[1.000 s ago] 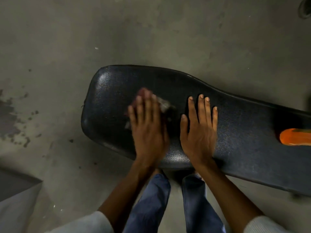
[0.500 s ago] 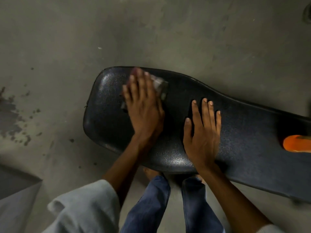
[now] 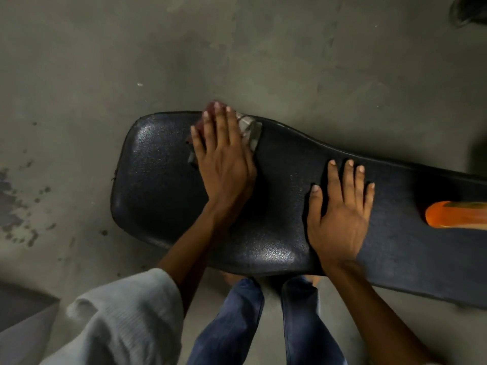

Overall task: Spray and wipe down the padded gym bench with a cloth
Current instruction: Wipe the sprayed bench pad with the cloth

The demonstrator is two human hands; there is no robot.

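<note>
Since a second ago, left hand pushed the crumpled reddish-grey cloth to the black padded bench edge, pressing flat; right hand splayed, empty. Cloth might slide off.

The place looks like a gym or home workout room. A long black padded bench with a textured vinyl cover, wide and rounded at one end and narrower toward the other, stands over a bare grey concrete floor. The floor is scuffed, with dark stains at its left side. Lighting is dim. Nothing else visible narrows down the kind of place.
</note>
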